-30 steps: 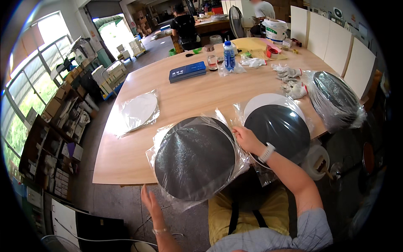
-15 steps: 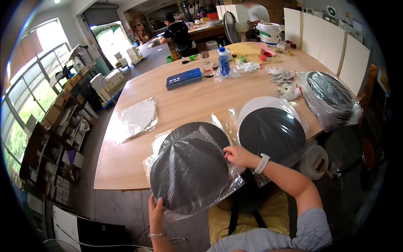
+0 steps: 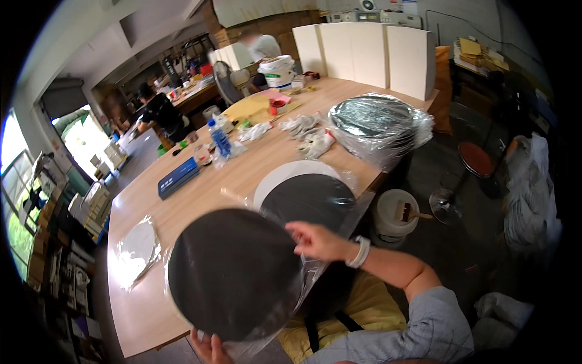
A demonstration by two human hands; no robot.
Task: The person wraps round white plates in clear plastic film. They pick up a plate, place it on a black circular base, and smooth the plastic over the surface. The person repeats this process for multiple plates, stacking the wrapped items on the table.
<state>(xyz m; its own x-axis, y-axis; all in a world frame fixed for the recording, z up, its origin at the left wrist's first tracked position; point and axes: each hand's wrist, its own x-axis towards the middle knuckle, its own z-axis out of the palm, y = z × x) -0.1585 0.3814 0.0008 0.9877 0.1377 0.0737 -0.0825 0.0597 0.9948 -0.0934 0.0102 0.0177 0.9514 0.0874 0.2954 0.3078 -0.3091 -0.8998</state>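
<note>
A dark round disc (image 3: pixel 233 276) in a clear plastic bag (image 3: pixel 294 306) is held tilted over the table's near edge. My left hand (image 3: pixel 209 349) grips its lower rim, thumb on the face and the other fingers partly hidden beneath. At the disc's right edge, my right hand (image 3: pixel 321 241) is closed in a pinch, seemingly on the bag's thin film. Just beyond lies a second dark disc (image 3: pixel 309 199) in plastic, partly over a white disc (image 3: pixel 273 178). Whether more discs lie under the held one is hidden.
A stack of wrapped discs (image 3: pixel 379 124) stands at the table's right corner, near work gloves (image 3: pixel 312 136). A blue box (image 3: pixel 178 178), a bottle (image 3: pixel 219 139) and a wrapped white disc (image 3: pixel 138 246) lie farther left. A bucket with a brush (image 3: pixel 394 212) stands off the right edge.
The view has swung right. The crinkled film over the held disc now looks smooth, and the dark disc behind it no longer shows separately. Both hands remain at its rim.
</note>
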